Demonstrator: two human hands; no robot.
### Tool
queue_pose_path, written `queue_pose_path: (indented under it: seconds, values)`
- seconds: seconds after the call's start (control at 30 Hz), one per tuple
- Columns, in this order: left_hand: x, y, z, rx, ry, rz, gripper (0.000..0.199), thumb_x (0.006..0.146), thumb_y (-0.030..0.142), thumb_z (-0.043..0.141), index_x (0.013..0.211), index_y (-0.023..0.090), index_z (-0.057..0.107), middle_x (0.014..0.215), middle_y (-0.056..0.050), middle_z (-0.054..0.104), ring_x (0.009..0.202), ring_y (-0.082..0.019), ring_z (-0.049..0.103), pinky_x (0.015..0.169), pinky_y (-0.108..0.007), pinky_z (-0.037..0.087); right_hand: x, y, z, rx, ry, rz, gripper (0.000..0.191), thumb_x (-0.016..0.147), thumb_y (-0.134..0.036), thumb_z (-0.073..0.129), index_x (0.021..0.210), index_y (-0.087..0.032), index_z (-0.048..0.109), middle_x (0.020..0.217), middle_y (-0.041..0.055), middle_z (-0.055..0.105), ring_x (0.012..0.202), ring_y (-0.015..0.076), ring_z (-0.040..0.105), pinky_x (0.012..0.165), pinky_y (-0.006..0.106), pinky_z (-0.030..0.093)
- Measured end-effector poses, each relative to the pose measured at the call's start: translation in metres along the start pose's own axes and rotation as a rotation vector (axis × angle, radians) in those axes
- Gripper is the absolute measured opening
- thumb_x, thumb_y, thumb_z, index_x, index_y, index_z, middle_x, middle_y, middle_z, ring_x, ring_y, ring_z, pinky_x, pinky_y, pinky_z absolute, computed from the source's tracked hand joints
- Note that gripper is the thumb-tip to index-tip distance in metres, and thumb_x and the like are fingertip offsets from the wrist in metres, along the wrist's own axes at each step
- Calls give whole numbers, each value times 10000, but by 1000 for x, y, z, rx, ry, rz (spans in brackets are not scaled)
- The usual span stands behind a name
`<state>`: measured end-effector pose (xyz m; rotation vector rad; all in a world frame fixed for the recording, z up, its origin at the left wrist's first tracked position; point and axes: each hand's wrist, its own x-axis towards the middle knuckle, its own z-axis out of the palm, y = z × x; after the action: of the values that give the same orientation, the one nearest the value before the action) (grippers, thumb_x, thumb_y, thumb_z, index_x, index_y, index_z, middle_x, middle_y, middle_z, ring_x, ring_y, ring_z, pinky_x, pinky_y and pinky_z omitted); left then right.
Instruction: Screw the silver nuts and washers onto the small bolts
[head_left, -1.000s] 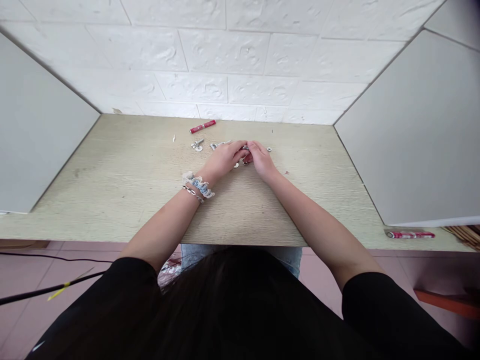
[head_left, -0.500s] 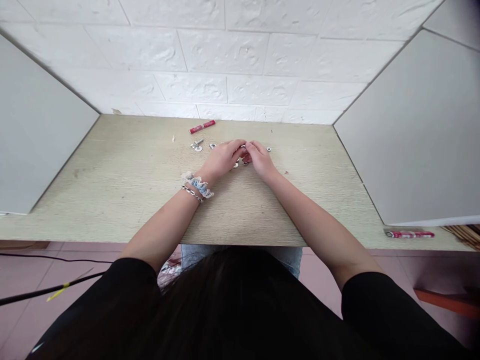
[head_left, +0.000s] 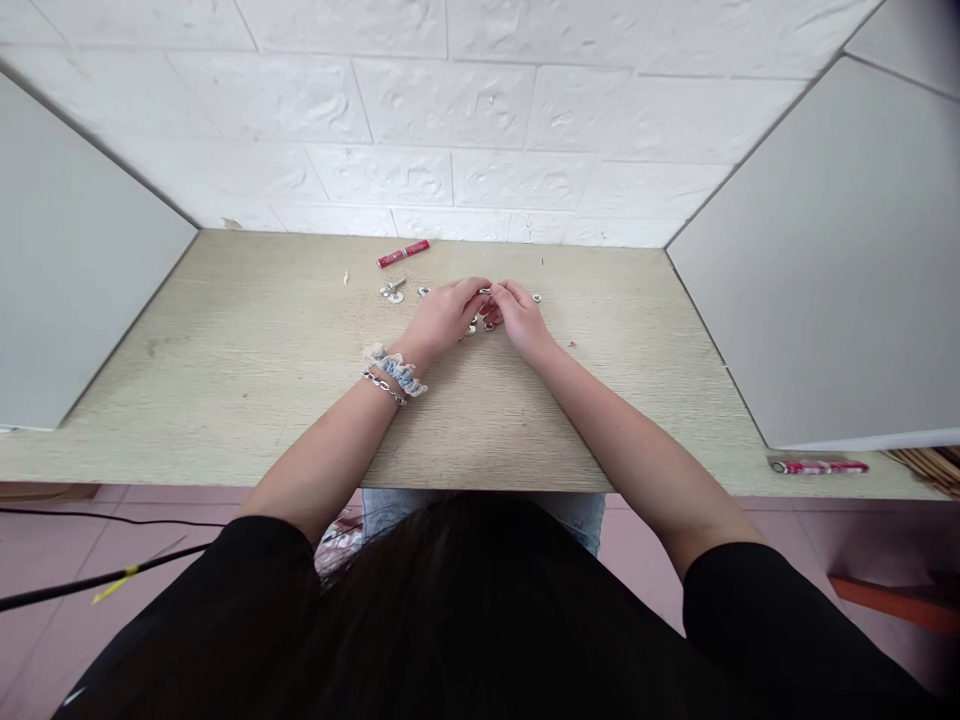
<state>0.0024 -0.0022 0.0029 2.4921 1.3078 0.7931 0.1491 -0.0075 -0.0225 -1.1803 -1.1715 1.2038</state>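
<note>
My left hand [head_left: 444, 316] and my right hand [head_left: 520, 318] meet fingertip to fingertip over the wooden table [head_left: 300, 340]. Both are closed around a small metal piece [head_left: 485, 291], mostly hidden by the fingers. Below the fingers lie a washer-like piece [head_left: 471, 328] and a small nut-like piece [head_left: 490, 325]. Another nut [head_left: 537, 298] rests just beyond my right hand. To the left of my left hand are a bolt [head_left: 397, 285] and a round washer [head_left: 396, 297]; one more metal piece [head_left: 423, 292] sits close to its knuckles.
A red tube [head_left: 403, 253] lies near the white brick-pattern wall [head_left: 397, 100]. A second red tube [head_left: 821, 467] is at the front right edge, by some brown sticks [head_left: 926, 470]. Grey panels stand at left [head_left: 82, 260] and right [head_left: 832, 260].
</note>
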Motion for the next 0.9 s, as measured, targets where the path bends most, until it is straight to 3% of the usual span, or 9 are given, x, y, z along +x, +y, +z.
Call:
queue_pose_path:
  seconds: [0.23,0.5,0.9]
  values:
    - [0,0,1,-3,14,12,322,1004,296,421,1199,190,655,1061,-81,744,908,-187,675,793,-281,478,-1,0,1,-12,2,-17,368,914,-548,587,774,-227,474,673,-46,571,602,89,558,581,227,452]
    - [0,3,0,6,-5,-5,321,1010,290,406,1196,184,646,1064,-89,740,912,-194,674,826,-298,486,-3,-3,1,-6,14,2,292,954,-433,560,768,-222,486,673,-42,579,607,88,559,587,226,449]
    - [0,6,4,-1,-45,8,298,1002,241,394,1149,171,644,1030,-85,725,950,-205,657,856,-310,482,0,5,0,-53,26,-70,398,902,-598,577,781,-232,478,683,-49,549,622,101,550,613,253,447]
